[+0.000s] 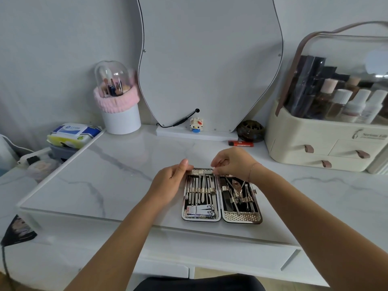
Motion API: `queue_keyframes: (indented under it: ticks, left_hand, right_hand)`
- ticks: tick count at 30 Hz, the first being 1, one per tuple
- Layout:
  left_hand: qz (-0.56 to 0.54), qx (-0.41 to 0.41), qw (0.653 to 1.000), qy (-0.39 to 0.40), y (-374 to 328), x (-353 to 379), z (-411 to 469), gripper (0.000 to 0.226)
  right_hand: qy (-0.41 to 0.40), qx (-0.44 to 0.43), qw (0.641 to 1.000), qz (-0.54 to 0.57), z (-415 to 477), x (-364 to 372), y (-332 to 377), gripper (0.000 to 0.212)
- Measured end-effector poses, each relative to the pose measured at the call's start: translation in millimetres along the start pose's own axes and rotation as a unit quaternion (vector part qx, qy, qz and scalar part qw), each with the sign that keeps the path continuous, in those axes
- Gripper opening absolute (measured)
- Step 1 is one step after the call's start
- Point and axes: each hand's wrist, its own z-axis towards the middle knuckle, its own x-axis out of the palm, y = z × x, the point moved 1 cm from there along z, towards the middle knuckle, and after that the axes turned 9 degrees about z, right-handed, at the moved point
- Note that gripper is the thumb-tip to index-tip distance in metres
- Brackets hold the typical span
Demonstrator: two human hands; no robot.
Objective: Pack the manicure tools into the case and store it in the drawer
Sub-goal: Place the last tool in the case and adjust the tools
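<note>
The manicure case (241,217) lies open flat near the front edge of the marble vanity top (117,179), its two halves side by side. Several metal tools sit under straps in both halves; nail clippers (200,211) fill the left half's lower pocket. My left hand (168,183) rests at the case's upper left corner, thumb on its rim. My right hand (233,162) hovers over the top middle of the case and pinches a thin metal tool (210,169) at its upper end. The drawer front (220,255) runs below the tabletop, closed.
A cream cosmetic organiser (323,141) with small drawers stands at the right. A mirror (207,66) stands at the back, with a toy figure (197,124), a dark round ornament (250,129) and a red lighter (241,143). A brush holder (119,101) and wipes (72,134) are at the left.
</note>
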Motion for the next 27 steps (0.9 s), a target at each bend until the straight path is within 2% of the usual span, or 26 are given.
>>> queue_keyframes:
  ticks: [6, 16, 27]
  left_hand:
    - [-0.007, -0.006, 1.000, -0.005, -0.4, -0.4, -0.6, 0.065]
    - [0.008, -0.004, 1.000, 0.000, -3.9, -0.3, -2.1, 0.062]
    - [0.024, -0.005, 1.000, -0.005, -6.8, -0.8, -2.5, 0.062]
  right_hand:
    - [0.007, 0.003, 0.995, -0.095, -5.5, -12.8, -8.3, 0.016]
    - [0.009, 0.000, 0.995, -0.102, 1.7, -2.8, -12.0, 0.012]
    - [0.051, -0.018, 0.992, -0.113, 10.7, -6.2, -1.7, 0.009]
